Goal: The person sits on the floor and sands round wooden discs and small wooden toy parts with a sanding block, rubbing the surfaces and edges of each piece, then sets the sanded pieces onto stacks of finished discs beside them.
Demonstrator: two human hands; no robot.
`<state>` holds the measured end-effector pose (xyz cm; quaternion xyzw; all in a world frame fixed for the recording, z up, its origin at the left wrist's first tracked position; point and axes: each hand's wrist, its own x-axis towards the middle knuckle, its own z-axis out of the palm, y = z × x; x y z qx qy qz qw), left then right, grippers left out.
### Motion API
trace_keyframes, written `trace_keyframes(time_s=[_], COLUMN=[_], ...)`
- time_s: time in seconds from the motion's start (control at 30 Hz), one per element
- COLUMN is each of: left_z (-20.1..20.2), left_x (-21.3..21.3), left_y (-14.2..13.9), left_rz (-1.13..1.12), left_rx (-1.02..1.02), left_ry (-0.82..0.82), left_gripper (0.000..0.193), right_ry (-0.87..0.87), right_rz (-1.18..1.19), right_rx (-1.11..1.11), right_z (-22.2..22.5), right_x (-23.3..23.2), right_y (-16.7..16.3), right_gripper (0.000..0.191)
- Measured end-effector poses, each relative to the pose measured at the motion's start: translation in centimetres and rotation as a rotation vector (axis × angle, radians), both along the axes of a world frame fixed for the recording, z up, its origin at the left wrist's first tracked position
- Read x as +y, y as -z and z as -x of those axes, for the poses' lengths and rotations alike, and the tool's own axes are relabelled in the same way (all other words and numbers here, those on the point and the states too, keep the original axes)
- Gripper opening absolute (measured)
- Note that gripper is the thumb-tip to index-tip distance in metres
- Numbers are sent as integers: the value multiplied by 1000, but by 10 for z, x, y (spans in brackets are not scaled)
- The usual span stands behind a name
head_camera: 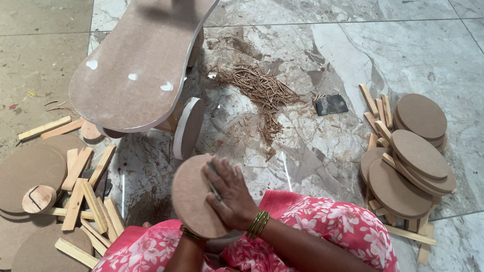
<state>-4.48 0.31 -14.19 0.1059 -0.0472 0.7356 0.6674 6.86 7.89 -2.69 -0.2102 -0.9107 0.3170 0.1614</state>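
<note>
- The right hand (230,193) pressed flat, fingers spread, against a round fibreboard disc (192,196) held on edge above the lap; something thin and dark lay under the palm, too hidden to name.
- The left hand was hidden behind the disc, seemingly propping its lower edge; I cannot tell its grip.
- A slip looked possible: the disc's smooth face offered little purchase, and it could drop onto the marble floor (361,46).
- Brown shavings (261,91) lay ahead; matte disc stacks (413,160) and pale wooden strips (89,208) sat either side.
</note>
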Motion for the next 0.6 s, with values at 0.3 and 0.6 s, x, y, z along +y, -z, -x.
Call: trace_keyframes(time_s=[0.3,0.6], left_z=[-22,-4], left_x=[0,6], left_y=[14,-14], left_rz=[382,-96], left_rx=[857,79], left_ry=[-560,-29], left_gripper=[74,75], right_ry=[-265,33], right_rz=[-50,23], right_rx=[258,-2], right_z=[-10,1], right_x=[-17,10], right_y=[-5,7], right_gripper=[72,72])
